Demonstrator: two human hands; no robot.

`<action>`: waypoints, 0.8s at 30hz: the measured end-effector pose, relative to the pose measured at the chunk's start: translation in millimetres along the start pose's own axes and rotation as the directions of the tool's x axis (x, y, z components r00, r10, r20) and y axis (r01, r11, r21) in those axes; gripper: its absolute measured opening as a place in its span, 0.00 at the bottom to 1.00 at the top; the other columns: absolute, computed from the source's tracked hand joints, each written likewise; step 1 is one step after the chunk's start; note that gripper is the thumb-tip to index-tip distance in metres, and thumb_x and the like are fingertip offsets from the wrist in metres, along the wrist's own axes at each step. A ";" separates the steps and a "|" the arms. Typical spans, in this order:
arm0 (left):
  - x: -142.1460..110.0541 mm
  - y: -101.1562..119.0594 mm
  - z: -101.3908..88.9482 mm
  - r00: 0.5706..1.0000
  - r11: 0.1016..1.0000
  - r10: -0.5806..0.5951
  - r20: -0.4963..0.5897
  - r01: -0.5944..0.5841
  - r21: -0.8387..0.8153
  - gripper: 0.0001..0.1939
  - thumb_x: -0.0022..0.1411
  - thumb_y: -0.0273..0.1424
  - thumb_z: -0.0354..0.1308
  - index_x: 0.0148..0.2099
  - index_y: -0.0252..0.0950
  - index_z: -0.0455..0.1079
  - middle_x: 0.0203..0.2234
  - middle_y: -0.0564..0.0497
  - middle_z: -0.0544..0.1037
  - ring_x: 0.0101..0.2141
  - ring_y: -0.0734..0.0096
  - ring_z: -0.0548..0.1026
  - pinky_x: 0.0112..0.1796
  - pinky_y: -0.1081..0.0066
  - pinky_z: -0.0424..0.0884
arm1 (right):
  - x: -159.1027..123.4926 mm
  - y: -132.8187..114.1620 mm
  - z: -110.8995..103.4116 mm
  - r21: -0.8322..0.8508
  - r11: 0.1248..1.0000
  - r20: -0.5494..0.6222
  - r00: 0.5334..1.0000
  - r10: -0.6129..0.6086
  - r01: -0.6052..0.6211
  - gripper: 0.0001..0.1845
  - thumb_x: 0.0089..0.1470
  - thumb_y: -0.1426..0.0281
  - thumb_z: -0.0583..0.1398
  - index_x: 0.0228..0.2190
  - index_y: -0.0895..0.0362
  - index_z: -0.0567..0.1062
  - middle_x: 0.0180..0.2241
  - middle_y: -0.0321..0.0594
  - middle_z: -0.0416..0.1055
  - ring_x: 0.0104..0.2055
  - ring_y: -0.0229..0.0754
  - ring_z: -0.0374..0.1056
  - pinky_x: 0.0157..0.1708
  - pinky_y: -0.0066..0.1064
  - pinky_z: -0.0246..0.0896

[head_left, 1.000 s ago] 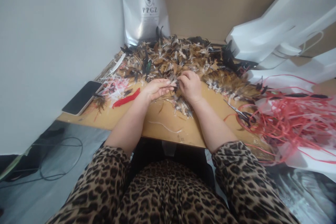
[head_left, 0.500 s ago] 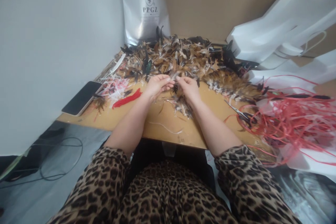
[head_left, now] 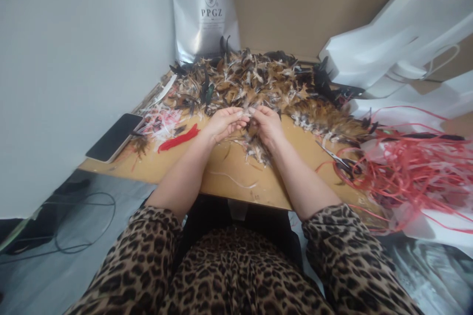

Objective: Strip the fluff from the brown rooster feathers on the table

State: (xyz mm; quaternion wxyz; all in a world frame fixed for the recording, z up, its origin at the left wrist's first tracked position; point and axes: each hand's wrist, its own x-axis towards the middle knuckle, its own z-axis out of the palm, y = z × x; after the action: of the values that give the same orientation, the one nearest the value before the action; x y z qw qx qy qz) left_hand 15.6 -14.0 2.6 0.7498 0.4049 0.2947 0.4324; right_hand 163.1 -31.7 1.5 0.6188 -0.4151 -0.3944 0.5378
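My left hand [head_left: 228,124] and my right hand [head_left: 266,125] meet fingertip to fingertip over the table [head_left: 229,177], both pinched closed. Between them is a small pale, wispy feather [head_left: 248,108], partly covered by the fingers. Just beyond my hands spreads a large pile of brown and black feathers [head_left: 254,76]. A smaller clump of feathers with pale quill ends [head_left: 258,151] lies below my right hand. To the left of my left hand rests a bundle of red strings [head_left: 179,139].
A phone [head_left: 114,138] lies at the table's left edge, near pink and white strips [head_left: 162,122]. Scissors [head_left: 338,159] sit at right beside a tangle of red plastic strands [head_left: 414,167]. A silver bag [head_left: 207,34] stands behind. A row of brown feathers [head_left: 328,118] lies right of my hands.
Both hands have shifted very slightly toward me and to the right, fingertips still together. The things on the table lie as before.
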 end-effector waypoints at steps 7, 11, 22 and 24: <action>-1.8 1.0 -2.2 0.993 0.999 -0.042 0.108 0.043 -0.008 0.03 0.59 0.23 0.60 0.36 0.26 0.72 0.24 0.50 0.78 0.20 0.84 0.74 0.25 0.85 0.70 | -1.4 -5.0 -2.8 -0.046 0.999 0.067 0.998 -0.012 0.015 0.15 0.34 0.64 0.71 0.21 0.57 0.72 0.17 0.28 0.66 0.19 0.28 0.55 0.21 0.23 0.47; -4.6 2.8 -0.2 0.991 0.997 -0.078 0.110 0.076 0.018 0.03 0.58 0.22 0.60 0.35 0.26 0.72 0.23 0.50 0.78 0.19 0.84 0.73 0.23 0.85 0.69 | -2.2 -6.0 -3.5 -0.052 0.999 0.131 0.991 0.011 -0.004 0.15 0.35 0.63 0.71 0.21 0.57 0.72 0.17 0.29 0.66 0.19 0.29 0.56 0.21 0.24 0.48; -5.9 3.4 -0.8 0.997 0.987 -0.042 0.063 0.032 0.157 0.09 0.56 0.25 0.64 0.40 0.27 0.74 0.29 0.45 0.81 0.26 0.77 0.79 0.28 0.81 0.73 | 0.8 -6.6 -6.4 -0.163 0.984 0.055 0.996 -0.069 0.077 0.14 0.37 0.64 0.68 0.19 0.58 0.69 0.16 0.28 0.63 0.19 0.29 0.53 0.23 0.25 0.47; -5.3 3.0 -0.7 0.998 0.984 -0.045 0.054 0.035 0.175 0.08 0.55 0.25 0.64 0.39 0.27 0.74 0.28 0.46 0.81 0.24 0.78 0.78 0.27 0.81 0.73 | 0.3 -7.1 -6.9 -0.197 0.976 0.064 0.995 -0.083 0.094 0.13 0.37 0.65 0.68 0.19 0.58 0.70 0.17 0.29 0.64 0.20 0.29 0.54 0.23 0.26 0.47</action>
State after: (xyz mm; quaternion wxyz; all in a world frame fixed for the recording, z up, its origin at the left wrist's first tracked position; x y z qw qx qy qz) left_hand 11.4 -17.5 5.4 0.7282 0.4752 0.3180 0.3779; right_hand 172.0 -32.6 5.8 0.5861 -0.4423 -0.4815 0.4786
